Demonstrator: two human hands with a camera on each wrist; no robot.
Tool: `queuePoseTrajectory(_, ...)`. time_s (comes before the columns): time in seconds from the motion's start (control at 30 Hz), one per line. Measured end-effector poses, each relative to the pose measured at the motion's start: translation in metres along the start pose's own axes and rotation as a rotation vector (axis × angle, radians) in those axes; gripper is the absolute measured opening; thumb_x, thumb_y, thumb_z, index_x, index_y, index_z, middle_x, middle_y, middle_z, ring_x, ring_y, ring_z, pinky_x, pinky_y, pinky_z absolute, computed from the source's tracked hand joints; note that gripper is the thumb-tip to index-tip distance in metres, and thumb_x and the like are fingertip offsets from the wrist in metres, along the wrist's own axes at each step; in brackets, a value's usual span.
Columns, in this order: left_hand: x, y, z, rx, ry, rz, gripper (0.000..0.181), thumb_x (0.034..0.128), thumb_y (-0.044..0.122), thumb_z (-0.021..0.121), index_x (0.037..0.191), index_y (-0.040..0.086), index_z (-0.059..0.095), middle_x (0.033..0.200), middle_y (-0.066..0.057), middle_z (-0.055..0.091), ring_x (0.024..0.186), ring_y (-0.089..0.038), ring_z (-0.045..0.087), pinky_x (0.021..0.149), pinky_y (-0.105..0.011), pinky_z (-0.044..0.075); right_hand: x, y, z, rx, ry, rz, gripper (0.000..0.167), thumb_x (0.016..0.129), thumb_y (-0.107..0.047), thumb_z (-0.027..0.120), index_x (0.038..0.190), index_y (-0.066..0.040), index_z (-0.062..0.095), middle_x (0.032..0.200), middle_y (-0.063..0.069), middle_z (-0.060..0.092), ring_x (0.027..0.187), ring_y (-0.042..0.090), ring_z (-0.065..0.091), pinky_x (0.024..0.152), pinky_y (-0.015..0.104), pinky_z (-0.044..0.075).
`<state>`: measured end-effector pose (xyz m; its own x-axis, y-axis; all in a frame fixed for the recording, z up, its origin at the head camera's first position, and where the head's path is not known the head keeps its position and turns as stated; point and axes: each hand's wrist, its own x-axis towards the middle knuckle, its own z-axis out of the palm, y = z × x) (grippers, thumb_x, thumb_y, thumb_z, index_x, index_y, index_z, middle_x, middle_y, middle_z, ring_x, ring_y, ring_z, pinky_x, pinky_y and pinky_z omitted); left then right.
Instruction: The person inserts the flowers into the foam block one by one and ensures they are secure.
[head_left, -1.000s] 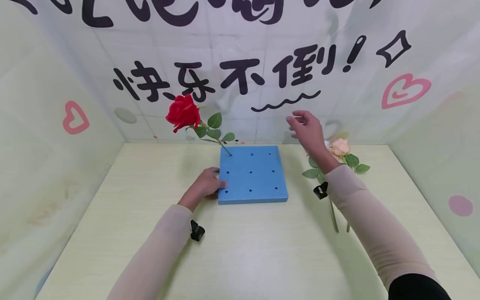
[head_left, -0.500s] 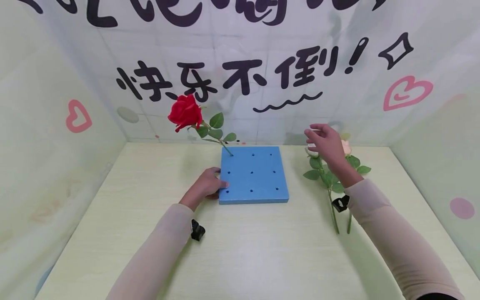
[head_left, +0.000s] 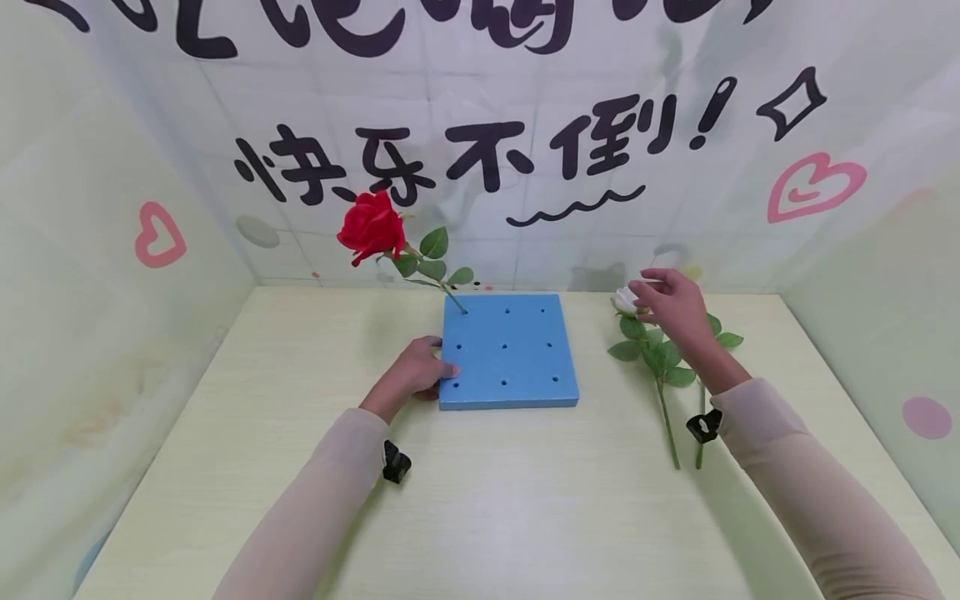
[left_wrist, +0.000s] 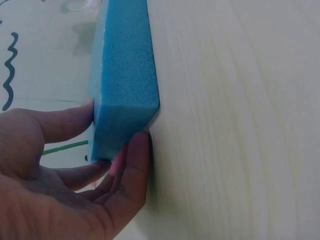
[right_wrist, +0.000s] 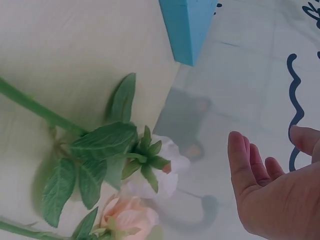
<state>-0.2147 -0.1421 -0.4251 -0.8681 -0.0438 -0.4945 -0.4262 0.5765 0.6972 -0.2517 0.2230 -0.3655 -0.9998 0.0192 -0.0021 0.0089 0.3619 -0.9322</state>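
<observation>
At the left edge of the blue block (head_left: 519, 365): left hand (head_left: 411, 368), grip clamped on it. In its far-left hole: red rose (head_left: 372, 227), leaning left. Right of the block, on the surface (head_left: 517, 500): white rose (head_left: 624, 301), peach rose (right_wrist: 129, 216); near them, right hand (head_left: 677, 310), grip apart.

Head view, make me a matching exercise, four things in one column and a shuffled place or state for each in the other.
1. Red rose
2. White rose
3. Blue board
4. Purple dot

A. On the right-hand backdrop
B. Dotted with small holes
C. Stem lying on the table
D. Tilted, stem in a hole

Pairs: 1-D, 2-C, 3-B, 4-A.
</observation>
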Motion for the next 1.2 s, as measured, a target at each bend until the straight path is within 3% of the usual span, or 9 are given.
queuePoseTrajectory(0.2,0.000,-0.001,0.000,-0.002,0.002,0.001,0.069,0.0917,0.017,0.068,0.151,0.009,0.033,0.106,-0.014,0.054,0.079,-0.021,0.061,0.062,-0.031,0.057,-0.003,0.010,-0.007,-0.025,0.002,0.021,0.056,0.097,-0.031,0.060,0.137,0.006,0.045,0.116,0.016,0.060,0.077,-0.002,0.062,0.077,0.031,0.058)
queuePoseTrajectory(0.33,-0.001,-0.001,0.000,0.000,0.004,0.005,0.069,0.0918,0.017,0.068,0.151,0.009,0.033,0.105,-0.014,0.055,0.077,-0.021,0.060,0.062,-0.031,0.057,-0.005,0.015,-0.011,-0.060,-0.016,0.055,0.058,0.098,-0.031,0.059,0.140,0.006,0.043,0.127,0.028,0.055,0.075,-0.002,0.061,0.075,0.030,0.059)
queuePoseTrajectory(0.47,0.000,-0.001,0.000,0.006,0.006,0.006,0.069,0.0919,0.017,0.068,0.151,0.008,0.033,0.104,-0.014,0.055,0.075,-0.020,0.060,0.061,-0.031,0.057,-0.006,0.022,-0.015,-0.125,-0.046,0.088,0.061,0.098,-0.033,0.057,0.143,0.005,0.041,0.131,0.029,0.054,0.090,0.017,0.067,0.078,0.032,0.058)
queuePoseTrajectory(0.57,0.000,-0.002,0.000,0.008,0.008,0.008,0.069,0.0921,0.017,0.068,0.150,0.008,0.033,0.106,-0.015,0.056,0.075,-0.020,0.060,0.061,-0.030,0.057,-0.006,0.028,-0.017,-0.153,-0.074,0.109,0.067,0.097,-0.040,0.056,0.144,0.004,0.039,0.136,0.027,0.051,0.109,0.035,0.061,0.083,0.036,0.057)
queuePoseTrajectory(0.63,0.000,-0.002,0.000,0.007,0.009,0.009,0.068,0.0920,0.017,0.068,0.150,0.008,0.033,0.109,-0.015,0.056,0.076,-0.021,0.061,0.061,-0.030,0.057,-0.006,0.032,-0.018,-0.154,-0.087,0.123,0.070,0.097,-0.043,0.056,0.145,0.005,0.038,0.139,0.027,0.048,0.113,0.039,0.058,0.085,0.037,0.057)
queuePoseTrajectory(0.9,-0.001,-0.003,0.001,-0.005,0.004,0.025,0.067,0.0923,0.016,0.067,0.150,0.008,0.034,0.108,-0.015,0.056,0.076,-0.020,0.060,0.062,-0.031,0.057,-0.006,0.049,-0.024,-0.178,-0.085,0.148,0.060,0.099,-0.030,0.056,0.140,0.011,0.041,0.133,0.031,0.050,0.087,0.013,0.064,0.075,0.030,0.058)
queuePoseTrajectory(1.2,-0.002,-0.002,0.000,-0.008,0.003,0.032,0.067,0.0920,0.015,0.067,0.150,0.007,0.034,0.102,-0.014,0.056,0.070,-0.019,0.059,0.060,-0.031,0.056,-0.005,0.060,-0.027,-0.192,-0.088,0.193,0.059,0.098,-0.027,0.057,0.138,0.013,0.041,0.127,0.029,0.050,0.091,0.020,0.060,0.071,0.028,0.058)
